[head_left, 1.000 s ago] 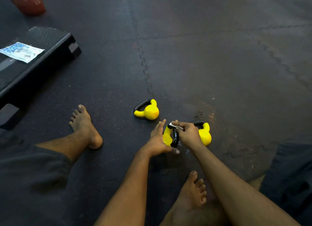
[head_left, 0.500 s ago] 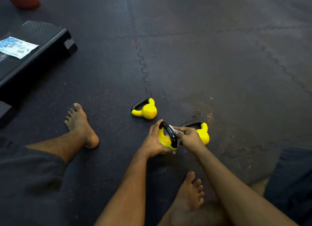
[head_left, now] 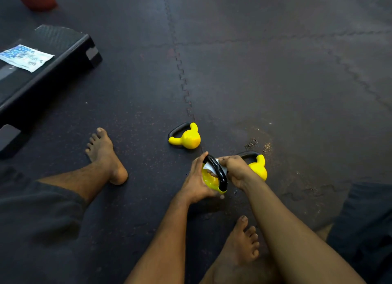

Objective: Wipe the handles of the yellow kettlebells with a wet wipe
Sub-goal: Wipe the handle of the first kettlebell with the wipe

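Below, left hand (head_left: 195,182) grips a yellow kettlebell (head_left: 209,181); right hand (head_left: 236,170) seemingly pinches white wet wipe (head_left: 209,167) onto its black handle (head_left: 220,175).

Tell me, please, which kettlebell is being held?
The middle kettlebell, gripped by the left hand while the right hand holds a wipe to its handle; the other two lie on the floor.

The dark interlocking rubber floor (head_left: 275,71) is carrying everything. One yellow kettlebell (head_left: 187,138) is lying on its side just beyond and left of the fingers (head_left: 230,160). A second kettlebell (head_left: 259,169) is lying just right of them, with gritty debris (head_left: 257,145) beyond it. A black step platform (head_left: 42,76) is standing far left.
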`<action>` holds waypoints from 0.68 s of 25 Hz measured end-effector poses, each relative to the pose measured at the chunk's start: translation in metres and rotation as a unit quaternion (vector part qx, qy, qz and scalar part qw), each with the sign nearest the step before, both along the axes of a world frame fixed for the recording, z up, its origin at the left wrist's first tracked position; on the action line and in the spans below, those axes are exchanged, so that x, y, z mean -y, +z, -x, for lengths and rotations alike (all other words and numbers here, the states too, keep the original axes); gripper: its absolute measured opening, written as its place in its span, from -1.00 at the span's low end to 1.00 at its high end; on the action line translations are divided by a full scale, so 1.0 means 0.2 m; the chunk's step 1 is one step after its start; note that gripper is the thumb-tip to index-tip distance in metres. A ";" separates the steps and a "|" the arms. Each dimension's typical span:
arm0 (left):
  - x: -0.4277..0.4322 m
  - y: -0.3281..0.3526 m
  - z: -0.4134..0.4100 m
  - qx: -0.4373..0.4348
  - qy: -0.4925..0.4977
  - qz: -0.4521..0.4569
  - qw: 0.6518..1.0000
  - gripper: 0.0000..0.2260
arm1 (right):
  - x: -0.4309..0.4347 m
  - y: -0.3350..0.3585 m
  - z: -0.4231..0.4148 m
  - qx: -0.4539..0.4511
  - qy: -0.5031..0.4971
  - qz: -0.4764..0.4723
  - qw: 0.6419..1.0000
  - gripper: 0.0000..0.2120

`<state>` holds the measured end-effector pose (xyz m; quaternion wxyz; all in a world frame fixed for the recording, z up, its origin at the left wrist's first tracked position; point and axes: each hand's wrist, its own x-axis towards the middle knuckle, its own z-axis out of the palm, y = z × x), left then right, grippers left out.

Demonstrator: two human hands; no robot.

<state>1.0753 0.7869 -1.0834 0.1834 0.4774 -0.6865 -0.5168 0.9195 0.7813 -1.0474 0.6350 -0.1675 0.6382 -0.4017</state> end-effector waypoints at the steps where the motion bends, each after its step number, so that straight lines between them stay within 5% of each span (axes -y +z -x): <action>1: -0.01 0.00 0.00 -0.002 0.002 0.001 1.000 0.25 | -0.01 -0.01 0.00 0.008 0.013 -0.012 1.000 -0.76; 5: -0.04 0.00 0.00 -0.012 0.013 0.001 1.000 0.26 | 0.02 -0.02 0.02 -0.060 0.045 -0.028 0.997 -0.78; 17: -0.06 -0.03 -0.04 -0.029 0.017 -0.044 0.998 0.26 | 0.00 0.03 0.00 0.022 0.098 -0.027 0.995 -0.82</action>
